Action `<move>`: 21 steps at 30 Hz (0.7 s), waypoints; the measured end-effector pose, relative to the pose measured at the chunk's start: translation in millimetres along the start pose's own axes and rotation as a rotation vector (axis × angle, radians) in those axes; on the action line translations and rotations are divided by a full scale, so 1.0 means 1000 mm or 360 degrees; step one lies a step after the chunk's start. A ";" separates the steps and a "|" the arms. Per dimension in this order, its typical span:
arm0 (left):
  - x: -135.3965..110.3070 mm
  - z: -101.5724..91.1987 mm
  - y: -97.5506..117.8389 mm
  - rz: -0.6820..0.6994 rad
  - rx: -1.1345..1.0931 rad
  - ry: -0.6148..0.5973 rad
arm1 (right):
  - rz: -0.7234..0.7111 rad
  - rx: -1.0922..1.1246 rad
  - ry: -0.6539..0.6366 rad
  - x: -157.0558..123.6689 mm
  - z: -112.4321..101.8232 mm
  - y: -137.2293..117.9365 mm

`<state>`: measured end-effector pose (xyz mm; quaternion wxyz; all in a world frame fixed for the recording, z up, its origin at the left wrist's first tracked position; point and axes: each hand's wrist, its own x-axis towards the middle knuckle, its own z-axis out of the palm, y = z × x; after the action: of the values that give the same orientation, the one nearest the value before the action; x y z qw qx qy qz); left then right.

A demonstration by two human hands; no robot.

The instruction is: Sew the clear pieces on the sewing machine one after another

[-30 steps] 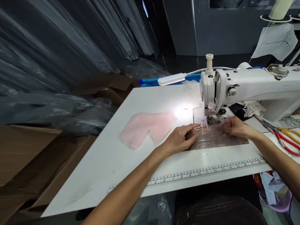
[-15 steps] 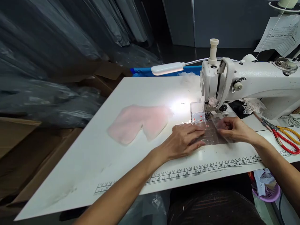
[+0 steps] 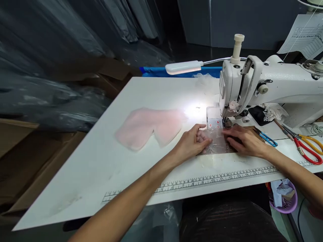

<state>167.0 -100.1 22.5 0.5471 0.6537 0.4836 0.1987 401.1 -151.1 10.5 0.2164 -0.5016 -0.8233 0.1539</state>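
A clear plastic sheet (image 3: 217,143) with small red marks lies on the white table (image 3: 156,97) just in front of the needle of a white sewing machine (image 3: 267,87). My left hand (image 3: 193,143) rests on the sheet's left edge, fingers curled onto it. On the sheet's right part my right hand (image 3: 243,141) lies flat, fingers stretched toward the needle. A stack of pale pink fabric pieces (image 3: 148,126) lies to the left of my hands.
A lit gooseneck lamp (image 3: 183,67) hangs over the table. Blue snips (image 3: 267,138) and red and yellow scissors (image 3: 306,148) lie to the right. A ruler scale (image 3: 217,179) runs along the front edge. Cardboard boxes (image 3: 30,158) and dark plastic bags stand at left.
My right hand has let go of its pinch and now lies flat on the sheet. My left hand has curled at the sheet's left edge. The view shifted slightly.
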 end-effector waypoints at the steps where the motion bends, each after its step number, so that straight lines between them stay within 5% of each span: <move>1: 0.000 0.002 0.001 -0.0008 0.0019 0.0047 | -0.0106 -0.0118 -0.0038 -0.001 0.001 0.003; 6: 0.000 0.003 0.002 0.0036 0.0130 0.0226 | -0.0225 -0.0447 -0.0057 0.011 0.009 0.021; 21: 0.006 -0.005 -0.007 -0.0049 0.0023 0.0203 | -0.0250 -0.0042 0.0064 -0.005 0.003 0.025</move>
<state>162.9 -92.6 16.1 0.5134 0.6362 0.5289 0.2280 420.8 -144.4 -5.5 0.2377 -0.4413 -0.8576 0.1154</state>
